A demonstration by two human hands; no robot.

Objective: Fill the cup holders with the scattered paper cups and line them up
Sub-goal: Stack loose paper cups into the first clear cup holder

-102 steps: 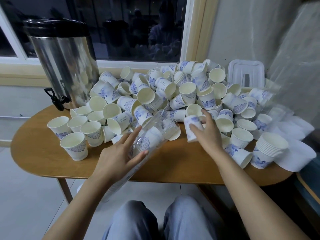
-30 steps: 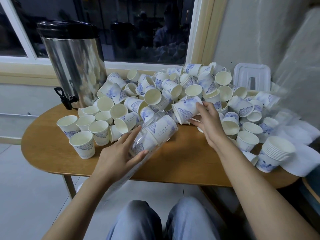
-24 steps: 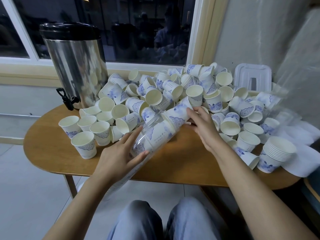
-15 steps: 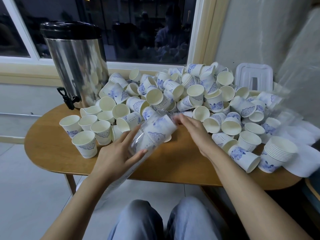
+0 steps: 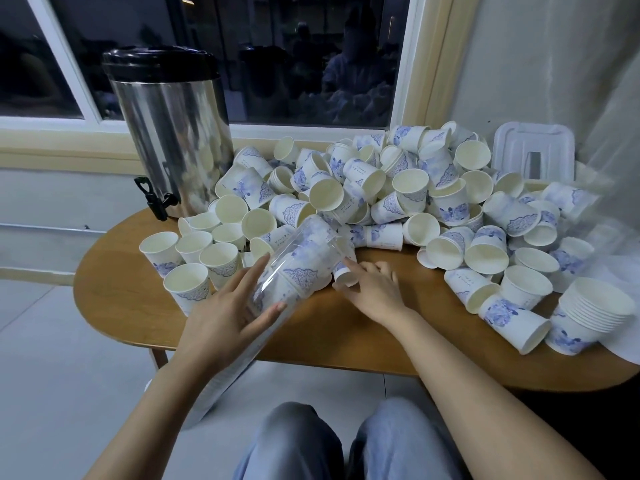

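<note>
Fig.: L hand [image 5: 225, 317] wraps the clear cup holder [image 5: 298, 261], tilted, mouth twd the pile. R hand [image 5: 374, 289] pinches a paper cup [image 5: 344, 276] on the counter [image 5: 329, 337], just beside that mouth. Orient it w/ the nested cups, slide in straight.

Item: person, seen from above.
- Left hand [image 5: 225, 317] and right hand [image 5: 372, 289]: both bare, fingers slender.
- Forearms [image 5: 152, 410]: bare from wrist to the frame's lower edge.
- Trousers [image 5: 298, 441]: light blue-grey cloth, loosely creased over both knees, with a dark gap between them.
</note>
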